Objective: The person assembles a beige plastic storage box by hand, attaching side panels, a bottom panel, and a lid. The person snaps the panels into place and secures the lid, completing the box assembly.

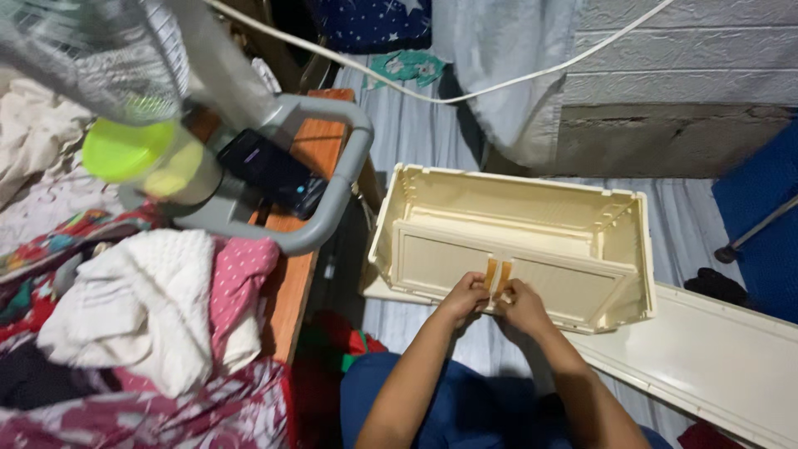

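1. A cream plastic crate (515, 241), open side up and shaped like a long box, lies on striped grey bedding (416, 133) directly ahead of both hands; its near long panel stands right against the fingertips.
2. A long cream flat panel (706, 357) lies to the right of the right hand, running off toward the lower right corner.
3. To the left of the left hand, well apart, sits a heap of clothes: a white knitted cloth (141, 308) over a pink dotted cloth (241, 283).
4. A grey curved fan base (332, 199) rests on an orange wooden board (291, 283), up and left of the hands.
5. A lime-green round lid (125, 150) sits far to the upper left.
6. The left hand (464, 298) is curled, pinching the left of two small orange latch tabs (498, 272) at the middle of the crate's near panel.
7. The right hand (522, 306) is curled too, pinching the right tab; the two hands almost touch.
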